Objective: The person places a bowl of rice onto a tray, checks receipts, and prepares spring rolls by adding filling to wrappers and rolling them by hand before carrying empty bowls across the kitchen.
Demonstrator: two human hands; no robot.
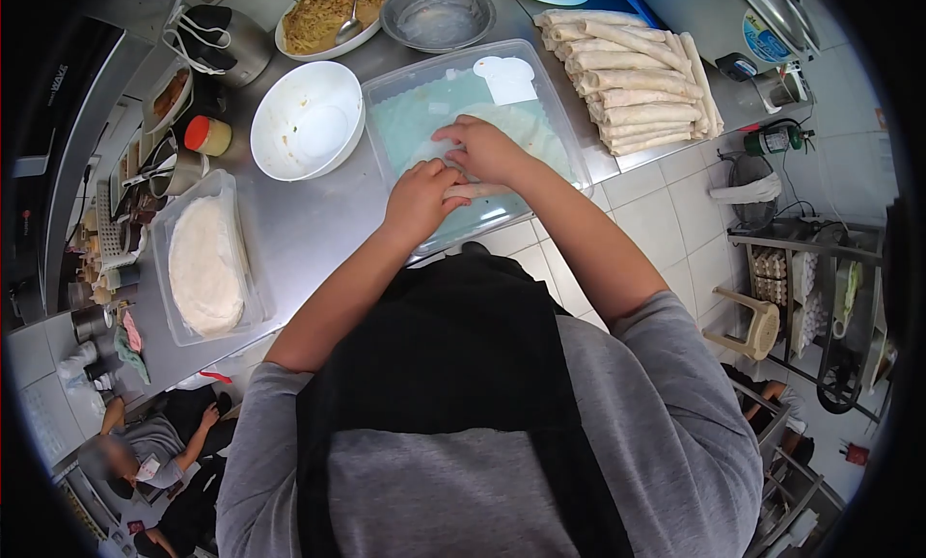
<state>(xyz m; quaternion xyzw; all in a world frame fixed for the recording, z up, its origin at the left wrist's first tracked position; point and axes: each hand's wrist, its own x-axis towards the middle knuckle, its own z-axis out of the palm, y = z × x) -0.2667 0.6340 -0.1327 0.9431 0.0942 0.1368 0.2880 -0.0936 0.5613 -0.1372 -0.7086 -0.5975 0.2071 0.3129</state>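
My left hand (422,201) is closed over one end of a pale spring roll (480,190), its fingers bent down around it. Just above, my right hand (485,151) has its thumb and fingers apart over a thin, pale wrapper (529,124). The right fingertips hang close to the left knuckles; whether they touch the wrapper I cannot tell. Roll and wrapper lie on a clear plastic tray (552,76) with a greenish surface. On the tray's far side rests a flat white piece (506,80) with a scalloped outline.
Stacked spring rolls (637,83) lie right of the tray. Left are a white bowl (309,121), a red-lidded jar (207,136) and a tub of pale wrappers (207,266). Behind stand a dish of filling with a spoon (333,16) and a metal bowl (437,16). Other people sit lower left.
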